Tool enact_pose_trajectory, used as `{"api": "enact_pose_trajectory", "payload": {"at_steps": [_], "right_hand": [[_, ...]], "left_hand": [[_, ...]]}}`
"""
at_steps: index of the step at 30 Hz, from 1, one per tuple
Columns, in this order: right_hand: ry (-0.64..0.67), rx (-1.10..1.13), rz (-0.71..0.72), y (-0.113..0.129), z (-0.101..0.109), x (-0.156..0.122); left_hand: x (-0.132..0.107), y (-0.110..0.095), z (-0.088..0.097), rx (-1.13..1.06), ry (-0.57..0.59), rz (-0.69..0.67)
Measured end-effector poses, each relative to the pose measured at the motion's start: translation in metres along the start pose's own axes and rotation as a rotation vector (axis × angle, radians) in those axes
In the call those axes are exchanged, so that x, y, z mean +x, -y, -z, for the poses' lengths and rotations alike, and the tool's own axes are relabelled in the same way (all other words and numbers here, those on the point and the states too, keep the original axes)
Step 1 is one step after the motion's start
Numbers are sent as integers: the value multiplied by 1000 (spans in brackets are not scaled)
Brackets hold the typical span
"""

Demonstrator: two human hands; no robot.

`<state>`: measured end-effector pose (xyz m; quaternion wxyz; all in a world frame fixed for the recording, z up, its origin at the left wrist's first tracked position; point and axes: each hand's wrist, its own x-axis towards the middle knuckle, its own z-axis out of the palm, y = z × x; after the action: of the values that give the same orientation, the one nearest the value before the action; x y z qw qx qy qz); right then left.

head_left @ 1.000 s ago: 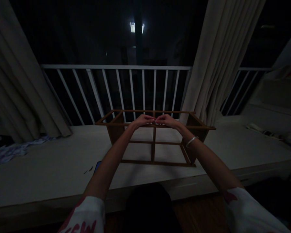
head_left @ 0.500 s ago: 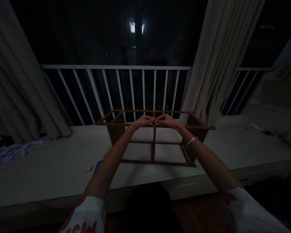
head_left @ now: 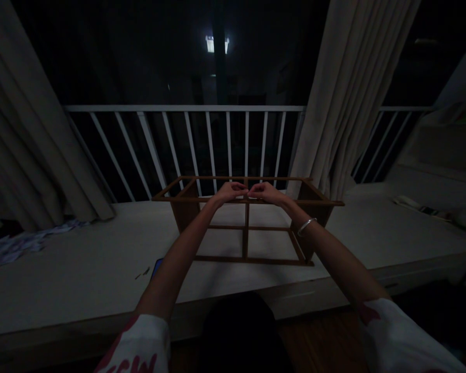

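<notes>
Wooden compartmented frame [head_left: 245, 243], left hand [head_left: 227, 192], right hand [head_left: 267, 192] near upper rail [head_left: 190, 199], fingers [head_left: 241, 192] curled (grip unclear)

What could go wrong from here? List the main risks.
In this dim scene, the bare left hand and right hand, fingertips close together near the brown wooden openwork frame, might fumble any tiny part between them. The small thin pieces on the flat white ledge could be brushed aside. The left forearm might knock the flat blue-faced object it partly hides.

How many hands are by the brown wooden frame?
2. The left hand and the right hand are fingertips-close, around the middle of the brown wooden frame, at its upper near rail. No other hands show.
</notes>
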<state>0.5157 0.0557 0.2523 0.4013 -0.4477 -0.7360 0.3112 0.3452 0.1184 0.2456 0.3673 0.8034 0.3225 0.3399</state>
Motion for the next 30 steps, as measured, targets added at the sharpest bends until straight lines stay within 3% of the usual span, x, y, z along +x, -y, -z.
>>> {"api": "enact_pose_trajectory", "payload": {"at_steps": [9, 20, 30], "right_hand": [[-7, -12, -21, 0, 0, 0], [-19, -36, -7, -2, 2, -2], [-169, -1, 75, -18, 2, 12]], "left_hand": [[-4, -5, 2, -36, 113, 11], [-2, -5, -1, -80, 147, 28], [0, -4, -3, -28, 140, 28]]}}
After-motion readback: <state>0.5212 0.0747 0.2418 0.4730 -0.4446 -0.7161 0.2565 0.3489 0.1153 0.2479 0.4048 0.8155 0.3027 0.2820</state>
